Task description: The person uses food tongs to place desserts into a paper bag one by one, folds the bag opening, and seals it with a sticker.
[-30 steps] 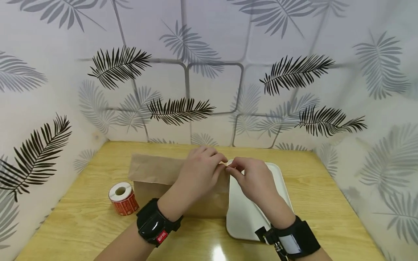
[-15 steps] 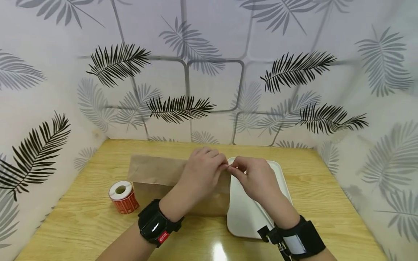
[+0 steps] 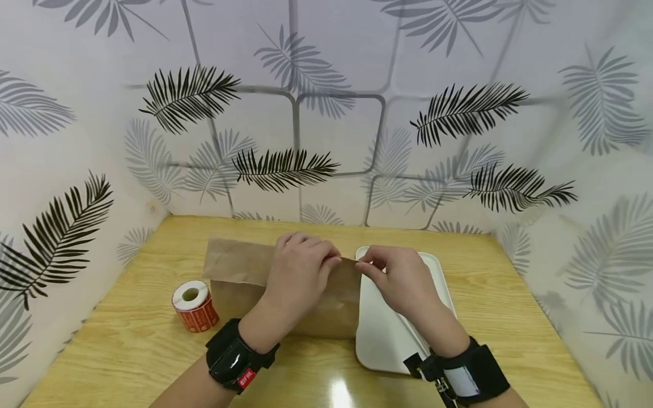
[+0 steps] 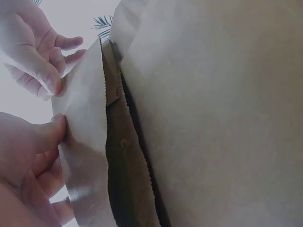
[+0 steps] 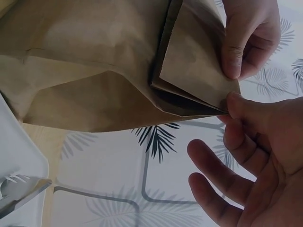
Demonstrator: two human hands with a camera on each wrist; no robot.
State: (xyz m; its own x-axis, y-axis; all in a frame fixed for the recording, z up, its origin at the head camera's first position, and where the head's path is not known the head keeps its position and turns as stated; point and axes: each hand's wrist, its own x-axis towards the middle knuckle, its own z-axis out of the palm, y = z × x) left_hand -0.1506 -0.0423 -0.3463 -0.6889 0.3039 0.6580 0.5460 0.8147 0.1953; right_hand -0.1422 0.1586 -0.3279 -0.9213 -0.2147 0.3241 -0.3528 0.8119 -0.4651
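Note:
A brown paper bag (image 3: 326,306) stands on the table with its top edge folded over toward me. My left hand (image 3: 301,269) pinches the fold between thumb and fingers, right of the bag's middle. At the fold's right end, my right hand (image 3: 403,277) pinches the corner with thumb and forefinger. From the right wrist, the other fingers of that right hand (image 5: 255,156) are spread away from the paper. The left wrist view shows the folded flap (image 4: 85,137) with a jagged cut edge, standing slightly away from the bag's front.
A roll of red-and-white labels (image 3: 196,309) stands left of the bag. To the right, partly under my right forearm, lies a white tray (image 3: 374,345). In it, the right wrist view shows a utensil with pale tines (image 5: 16,179). A leaf-patterned cloth (image 3: 336,136) hangs behind the table.
My left hand has slid left along the fold, away from my right hand, baring a stretch of folded edge between them. The right hand keeps its pinch at the corner.

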